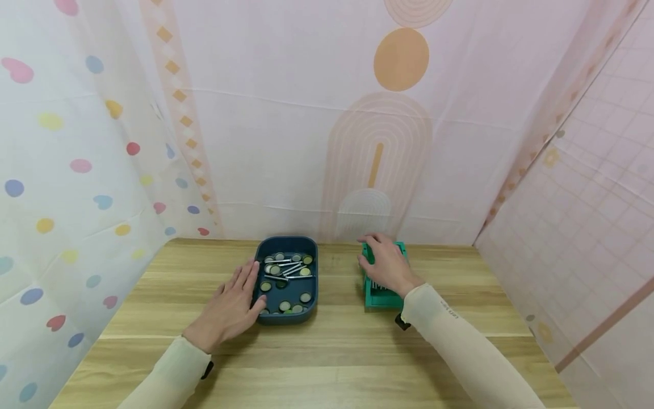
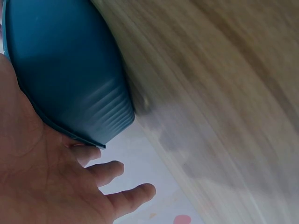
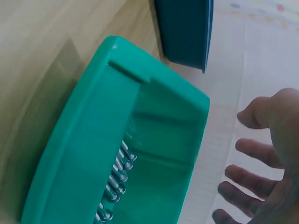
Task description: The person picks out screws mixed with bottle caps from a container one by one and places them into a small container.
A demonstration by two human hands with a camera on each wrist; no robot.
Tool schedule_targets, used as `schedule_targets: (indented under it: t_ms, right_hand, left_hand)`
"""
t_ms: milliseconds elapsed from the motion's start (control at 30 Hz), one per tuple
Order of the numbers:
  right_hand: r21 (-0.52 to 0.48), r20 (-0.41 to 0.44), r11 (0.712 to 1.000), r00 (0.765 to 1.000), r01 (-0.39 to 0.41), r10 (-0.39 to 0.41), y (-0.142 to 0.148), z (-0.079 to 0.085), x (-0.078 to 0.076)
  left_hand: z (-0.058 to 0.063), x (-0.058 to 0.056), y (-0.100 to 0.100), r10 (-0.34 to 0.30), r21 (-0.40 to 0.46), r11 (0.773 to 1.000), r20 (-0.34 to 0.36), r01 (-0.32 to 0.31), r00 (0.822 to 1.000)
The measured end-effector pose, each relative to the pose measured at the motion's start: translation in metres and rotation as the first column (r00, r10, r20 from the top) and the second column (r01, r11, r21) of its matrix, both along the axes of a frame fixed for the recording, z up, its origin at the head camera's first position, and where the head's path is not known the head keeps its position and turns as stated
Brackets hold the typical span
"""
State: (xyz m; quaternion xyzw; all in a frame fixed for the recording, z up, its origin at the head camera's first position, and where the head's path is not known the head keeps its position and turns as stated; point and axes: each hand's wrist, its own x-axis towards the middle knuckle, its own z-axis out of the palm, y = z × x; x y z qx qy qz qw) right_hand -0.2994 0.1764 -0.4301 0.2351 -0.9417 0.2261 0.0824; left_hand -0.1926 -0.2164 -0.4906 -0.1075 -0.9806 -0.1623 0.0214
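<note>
A dark blue tray (image 1: pixel 288 245) holds several silver nail-like metal pins (image 1: pixel 293 270) and several round flat discs (image 1: pixel 265 286). My left hand (image 1: pixel 232 307) lies along the tray's left rim, fingers extended; its palm is beside the tray wall (image 2: pixel 65 60) in the left wrist view. To the right stands a green box (image 1: pixel 383 301), partly covered by my right hand (image 1: pixel 387 264). That hand hovers above it with fingers spread and nothing between them. Inside the box, a row of shiny metal pins (image 3: pixel 114 182) shows in the right wrist view.
Both containers stand on a wooden table (image 1: pixel 327 363), near its back edge, with a strip of tabletop between them. A pale patterned curtain (image 1: pixel 265 153) hangs right behind. Dotted cloth (image 1: pixel 76 227) borders the left side and checked cloth (image 1: pixel 603 216) the right.
</note>
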Motion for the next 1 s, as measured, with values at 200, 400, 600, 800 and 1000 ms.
schedule_targets:
  t_ms: [200,400,600,800,1000]
  right_hand:
    - [0.091,-0.120,0.992,0.988,-0.086,0.096,-0.011,-0.004,-0.001]
    - [0.143,-0.155,0.981,0.976,-0.129,0.151,-0.025,-0.006,0.000]
    - [0.183,-0.158,0.970,0.969,-0.163,0.192,-0.040,-0.007,-0.001]
    - [0.193,-0.141,0.956,0.958,-0.220,0.249,-0.059,-0.007,-0.002]
    - [0.187,-0.055,0.940,0.953,-0.285,0.300,-0.080,-0.003,-0.003]
  left_hand:
    - [0.000,-0.001,0.001,-0.001,0.006,1.000,0.000,0.001,1.000]
    - [-0.001,-0.002,0.002,0.001,0.015,1.000,0.000,-0.001,1.000]
    - [-0.001,-0.002,0.002,-0.003,0.011,1.000,0.002,0.003,1.000]
    - [0.001,-0.001,0.001,-0.001,0.012,1.000,0.004,0.001,1.000]
    - [0.002,0.000,0.000,-0.004,0.010,1.000,0.001,0.004,1.000]
